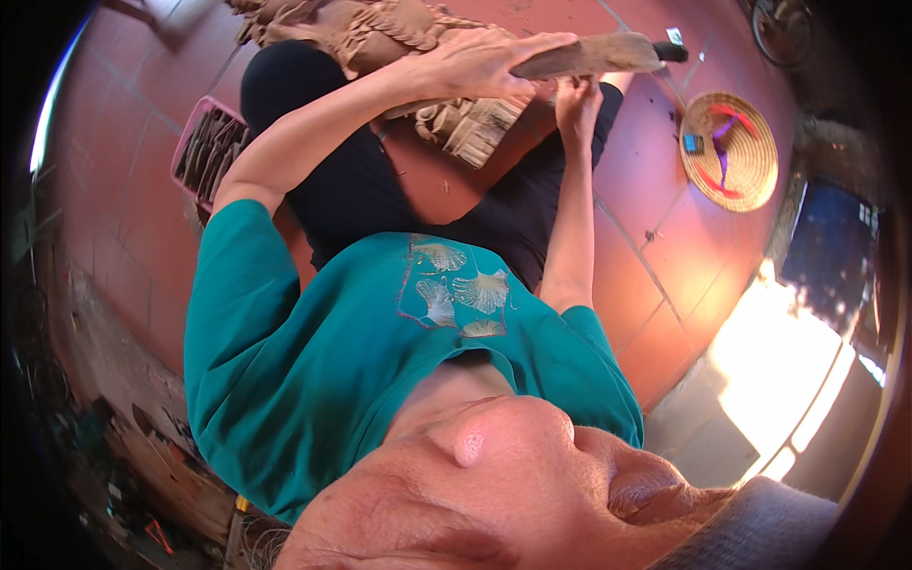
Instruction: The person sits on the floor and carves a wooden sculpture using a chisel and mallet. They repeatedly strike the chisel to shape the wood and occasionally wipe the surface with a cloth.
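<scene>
A long, flat brown piece of wood (594, 57) lies across the far part of the view, with a dark end at its right. My left hand (480, 62) grips its left end, with a finger stretched along the upper edge and the thumb below. Just under the wood my right hand (577, 104) is closed in a fist, and what it holds is hidden. Carved, ridged wood (475, 133) shows below my left hand, between my dark-trousered legs. Beyond, a larger ornate carved wooden piece (380, 33) rests on the floor.
Left of my leg stands a pink basket (180, 157) packed with flat brown pieces. A round woven hat (750, 157) with a purple and red strap lies on the red tiled floor (646, 275) at right, a small blue thing on it. A wheel (781, 33) is far right.
</scene>
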`<act>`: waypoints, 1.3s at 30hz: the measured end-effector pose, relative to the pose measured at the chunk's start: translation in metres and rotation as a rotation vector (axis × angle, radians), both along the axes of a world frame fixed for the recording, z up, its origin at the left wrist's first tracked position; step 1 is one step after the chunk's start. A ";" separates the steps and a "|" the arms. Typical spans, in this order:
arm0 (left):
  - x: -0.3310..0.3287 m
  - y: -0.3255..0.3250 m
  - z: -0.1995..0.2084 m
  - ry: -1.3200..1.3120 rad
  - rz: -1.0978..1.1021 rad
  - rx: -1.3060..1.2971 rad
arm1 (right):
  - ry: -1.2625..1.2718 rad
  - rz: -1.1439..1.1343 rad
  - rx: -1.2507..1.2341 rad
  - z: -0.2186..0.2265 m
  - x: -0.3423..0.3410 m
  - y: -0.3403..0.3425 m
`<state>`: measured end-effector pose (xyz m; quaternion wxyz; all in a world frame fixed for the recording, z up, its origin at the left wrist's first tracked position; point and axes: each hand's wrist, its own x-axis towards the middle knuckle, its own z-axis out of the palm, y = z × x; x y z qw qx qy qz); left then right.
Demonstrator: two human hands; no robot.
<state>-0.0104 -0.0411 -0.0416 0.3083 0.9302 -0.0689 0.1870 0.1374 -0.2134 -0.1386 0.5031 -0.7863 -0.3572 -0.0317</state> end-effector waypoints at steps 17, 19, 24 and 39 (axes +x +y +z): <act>0.001 0.006 0.001 0.210 -0.055 -0.409 | 0.235 0.024 0.201 -0.005 0.015 0.000; -0.004 0.003 0.018 0.361 -0.019 -0.597 | 0.229 -0.001 0.172 0.002 0.006 0.003; -0.006 -0.002 0.033 0.413 -0.028 -0.825 | 0.241 0.032 0.170 0.020 -0.005 0.006; -0.004 -0.011 0.033 0.376 -0.181 -0.955 | 0.249 0.130 0.234 0.009 0.003 0.000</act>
